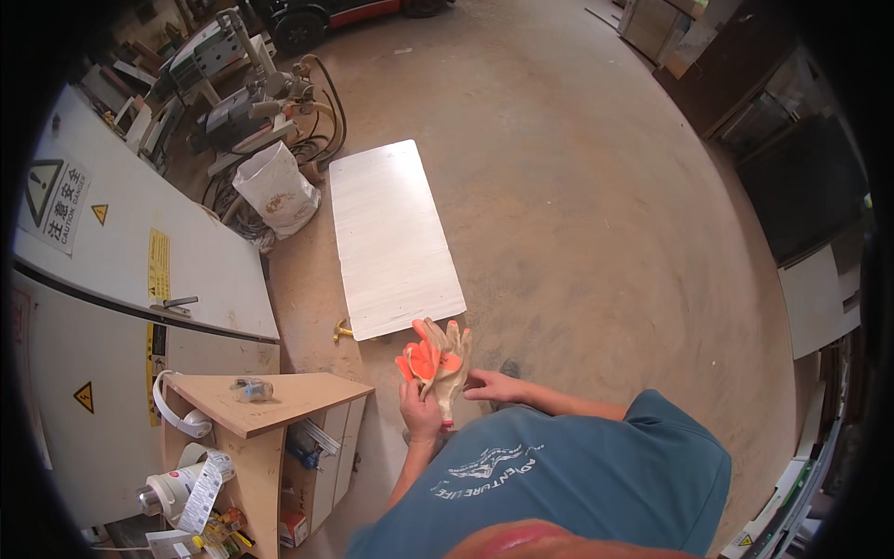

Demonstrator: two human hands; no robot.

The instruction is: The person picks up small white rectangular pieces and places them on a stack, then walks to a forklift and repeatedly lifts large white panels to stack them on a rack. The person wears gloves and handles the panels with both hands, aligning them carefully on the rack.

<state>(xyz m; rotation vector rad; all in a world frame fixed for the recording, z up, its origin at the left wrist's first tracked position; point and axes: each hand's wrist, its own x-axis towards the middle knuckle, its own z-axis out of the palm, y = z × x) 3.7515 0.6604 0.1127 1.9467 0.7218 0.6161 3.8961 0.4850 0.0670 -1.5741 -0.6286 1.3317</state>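
White cabinet: at the far left of my view (209,247), well apart from both hands.
Wooden unit: low on the left (317,396), with a tape roll (251,390) on its top; the left hand is the nearer one to it.
Yellow tool: on the floor (344,330), just beside the near left corner of the sheet; its full shape is too small for me to tell.
Sheet: white, flat on the floor ahead (396,242), long axis running away from the body, slightly slanted; its near edge shows just beyond the glove fingertips.
Left hand: closed on the gloves (421,412), gripping them low, on their left side.
Gloves: orange and cream, bunched together (451,380), held up in front of the torso; long axis roughly fore and aft, fingers pointing away from me, red-edged cuff toward the shirt.
Right hand: loosely open (494,386), nothing that I can see in it, fingers aimed left at the gloves.
Key relation: I judge it to be the right fingertips against the gloves' right side. The gloves lie directly left of that hand, very close; touching or just apart, I cannot tell. The left hand is nearer, already in contact.
Shirt: blue-green (577,466), behind the gloves and hands.
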